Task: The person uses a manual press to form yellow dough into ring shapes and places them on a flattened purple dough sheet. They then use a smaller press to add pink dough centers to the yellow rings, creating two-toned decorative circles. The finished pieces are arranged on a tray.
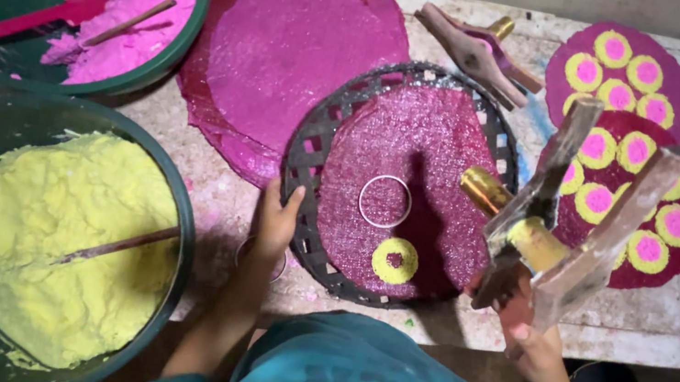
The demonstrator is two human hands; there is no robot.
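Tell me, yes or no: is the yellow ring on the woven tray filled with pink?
No, the yellow ring on the woven tray shows only the dark magenta sheet at its centre.

My left hand (273,224) reaches forward, fingers curled in a grip; my right hand (527,334) is raised, clenched tight.

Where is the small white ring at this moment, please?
In the head view, the white ring lies near the middle of the magenta sheet on the woven tray, just above the yellow ring, between the left hand and the wooden press.
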